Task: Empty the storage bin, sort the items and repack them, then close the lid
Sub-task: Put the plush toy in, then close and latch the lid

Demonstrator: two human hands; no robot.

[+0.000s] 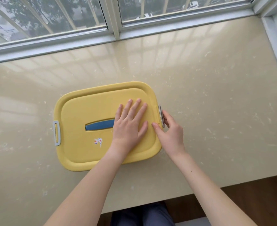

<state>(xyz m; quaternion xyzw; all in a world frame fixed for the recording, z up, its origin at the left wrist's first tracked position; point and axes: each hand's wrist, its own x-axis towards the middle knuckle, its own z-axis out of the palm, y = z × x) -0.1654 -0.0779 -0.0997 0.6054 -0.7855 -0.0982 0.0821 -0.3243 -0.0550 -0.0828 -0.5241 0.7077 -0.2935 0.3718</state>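
Observation:
A yellow storage bin stands on the beige counter, its yellow lid (92, 111) on top and covering whatever is inside. A blue handle (98, 126) lies flat in the lid's middle, and a small sticker (98, 142) sits below it. My left hand (129, 126) lies flat on the right part of the lid, fingers spread, palm down. My right hand (168, 129) is at the bin's right edge, thumb on the lid rim and fingers around the grey right latch (161, 116). The grey left latch (57, 133) sticks out sideways at the left edge.
The beige counter (216, 111) runs to a window frame (115, 35) at the back and a wall frame on the right. Its front edge (199, 186) drops to a dark floor, with my legs in dark trousers (144, 216) below.

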